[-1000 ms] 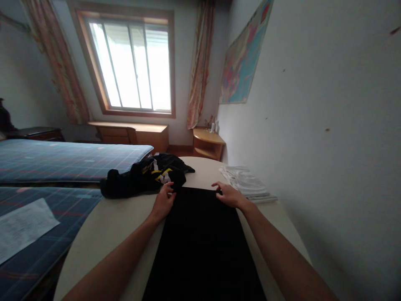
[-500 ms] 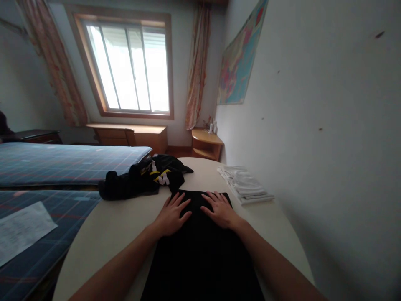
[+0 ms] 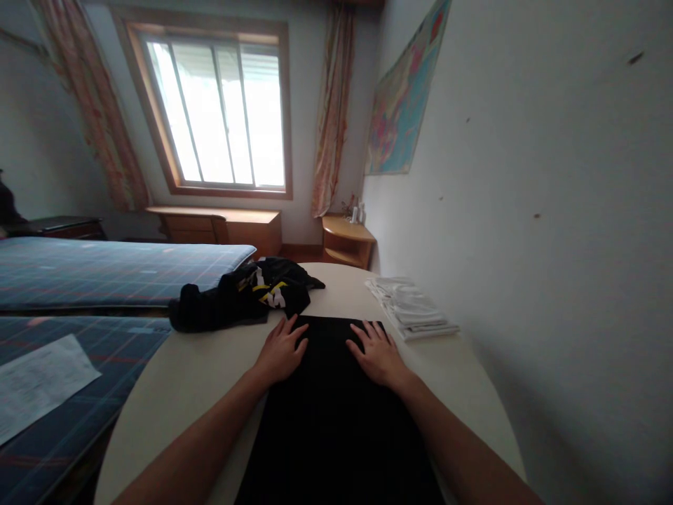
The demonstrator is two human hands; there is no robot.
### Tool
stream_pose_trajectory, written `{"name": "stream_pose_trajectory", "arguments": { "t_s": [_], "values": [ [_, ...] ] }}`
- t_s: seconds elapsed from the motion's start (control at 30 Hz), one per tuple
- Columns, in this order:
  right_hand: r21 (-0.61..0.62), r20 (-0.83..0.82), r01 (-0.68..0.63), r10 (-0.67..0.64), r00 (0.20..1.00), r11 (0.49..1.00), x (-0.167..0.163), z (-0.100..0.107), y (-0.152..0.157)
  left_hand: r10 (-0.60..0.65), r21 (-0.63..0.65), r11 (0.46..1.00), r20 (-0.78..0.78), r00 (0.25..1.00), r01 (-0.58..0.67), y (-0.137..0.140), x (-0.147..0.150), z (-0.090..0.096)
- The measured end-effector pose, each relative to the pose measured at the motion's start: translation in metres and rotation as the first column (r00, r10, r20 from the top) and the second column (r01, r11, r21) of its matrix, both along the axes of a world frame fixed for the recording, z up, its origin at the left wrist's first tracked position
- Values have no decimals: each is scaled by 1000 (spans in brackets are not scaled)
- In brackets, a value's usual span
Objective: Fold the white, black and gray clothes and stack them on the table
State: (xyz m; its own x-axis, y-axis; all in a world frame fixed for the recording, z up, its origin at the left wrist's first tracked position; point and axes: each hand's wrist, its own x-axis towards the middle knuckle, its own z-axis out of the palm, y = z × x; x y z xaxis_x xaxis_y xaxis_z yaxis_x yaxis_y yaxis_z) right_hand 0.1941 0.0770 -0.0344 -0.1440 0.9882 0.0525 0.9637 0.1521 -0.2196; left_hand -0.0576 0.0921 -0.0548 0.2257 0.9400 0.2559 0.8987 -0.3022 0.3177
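Two hands flat, fingers spread, gripping nothing: left hand (image 3: 280, 352) and right hand (image 3: 377, 355) pressed on the far end of the black cloth (image 3: 336, 414), laid lengthwise on the round table (image 3: 184, 386). Likely to ruck if pushed unevenly. Just left of the cloth, a crumpled black garment (image 3: 236, 300); right, folded white laundry (image 3: 413, 307), then wall. Little side room; bare tabletop beyond.

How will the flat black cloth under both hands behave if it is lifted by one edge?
The black cloth lies flat on the table under the left hand and right hand, so it probably droops limply. It looks thin, so likely light. Pushed, it may wrinkle rather than slide whole.
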Motion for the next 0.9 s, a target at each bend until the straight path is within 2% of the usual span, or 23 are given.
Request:
{"name": "stream_pose_trajectory", "arguments": {
  "t_s": [0.07, 0.13, 0.27, 0.33, 0.47, 0.57, 0.67, 0.77, 0.9],
  "values": [
    [66, 13, 71, -72, 997, 995, 8, -1, 4, 104, 39, 994, 5, 995, -104, 0, -3, 1],
    [117, 34, 135, -140, 990, 984, 16, 1, 4, 153, 57, 987, 10, 988, -153, 0, -7, 2],
    [133, 34, 219, -225, 974, 967, 29, 6, -3, 138, 56, 988, 56, 989, -141, 4, -15, 4],
    [117, -21, 205, -204, 979, 972, 35, 7, -4, 115, 15, 993, 133, 984, -118, 7, -18, 3],
    [92, -200, 98, -78, 977, 991, 44, 1, 1, 49, -56, 998, 355, 934, -31, 12, -21, 2],
    [128, -294, 53, -13, 956, 990, 48, -3, 9, -6, 22, 1000, 455, 891, -5, 17, -19, 3],
    [241, -349, 66, 23, 937, 968, 48, -4, 19, -36, 140, 989, 529, 848, -46, 26, -15, 6],
    [329, -340, 81, 38, 940, 941, 46, -3, 27, -32, 142, 988, 571, 821, -60, 33, -13, 5],
    [379, -182, 65, 5, 983, 923, 36, 1, 23, -27, 40, 999, 538, 843, 7, 35, -19, -2]
  ]
}}
